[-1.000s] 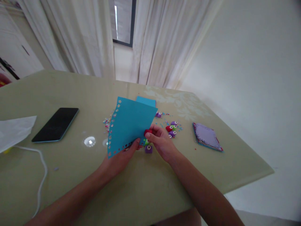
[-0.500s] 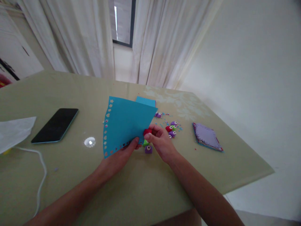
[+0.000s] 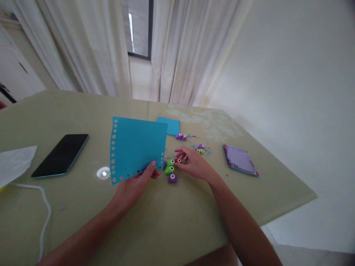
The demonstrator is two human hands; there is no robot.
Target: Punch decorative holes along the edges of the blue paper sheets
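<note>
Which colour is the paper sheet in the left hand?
Blue, with punched shapes along its edges; head view.

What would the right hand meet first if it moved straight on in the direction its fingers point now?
The right hand points left, so it would probably first meet the green punch beside its fingertips, then the blue sheet. Depth is unclear.
</note>
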